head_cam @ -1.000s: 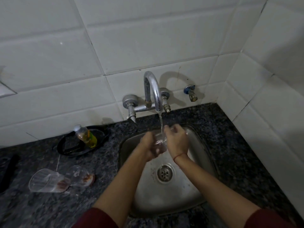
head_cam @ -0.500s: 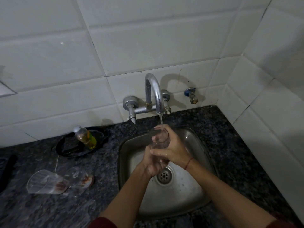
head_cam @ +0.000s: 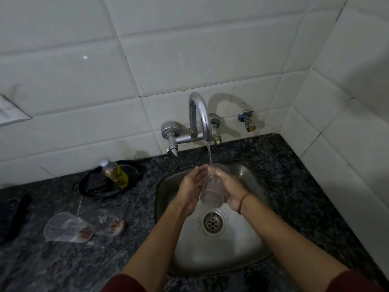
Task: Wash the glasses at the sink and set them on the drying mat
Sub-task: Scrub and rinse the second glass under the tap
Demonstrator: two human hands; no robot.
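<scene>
Now the glass (head_cam: 211, 189) is over the sink (head_cam: 248, 239) under the tap (head_cam: 200, 114), right grip (head_cam: 230, 186) curled round it, left grip (head_cam: 189, 186) flat against its side; wet, it could slip and crack

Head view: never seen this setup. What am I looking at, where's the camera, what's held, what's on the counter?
There is no robot here, only a person's two bare hands. One wide-angle camera worn on the head films them, looking forward and down at a steel sink set in a dark stone counter. The right hand grips a clear glass under the running tap. The left hand lies against its other side, fingers straight. On the counter to the left, two dirty glasses lie on their sides. Behind them a small bottle of yellow liquid sits in a black tray.
</scene>
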